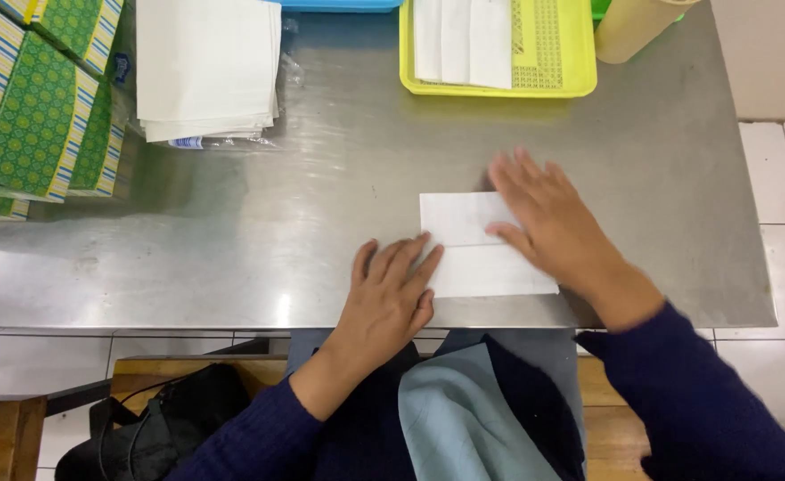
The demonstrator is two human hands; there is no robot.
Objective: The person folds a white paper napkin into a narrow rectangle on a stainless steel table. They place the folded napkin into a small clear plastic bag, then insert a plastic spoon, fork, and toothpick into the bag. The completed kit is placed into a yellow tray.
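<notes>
A folded white paper sheet [477, 254] lies flat near the front edge of the stainless steel surface [339, 223], a crease running across its middle. Your left hand [392, 289] rests on the sheet's lower left corner, fingers together and flat, apparently pinning it against sliding. Your right hand [553, 218] lies across the sheet's right side, fingers slightly fanned and blurred, palm down, seemingly smoothing the fold. Neither hand pinches anything. At the far edge, a yellow perforated tray [553, 53] holds folded white papers [462, 40] laid side by side against its left half. Left of it sits a stack of white sheets [207, 67] on clear plastic wrapping. Green patterned boxes [40, 107] crowd the far left corner. A pale yellow container [633, 27] stands just beside the tray's right rim; its contents cannot be seen.
</notes>
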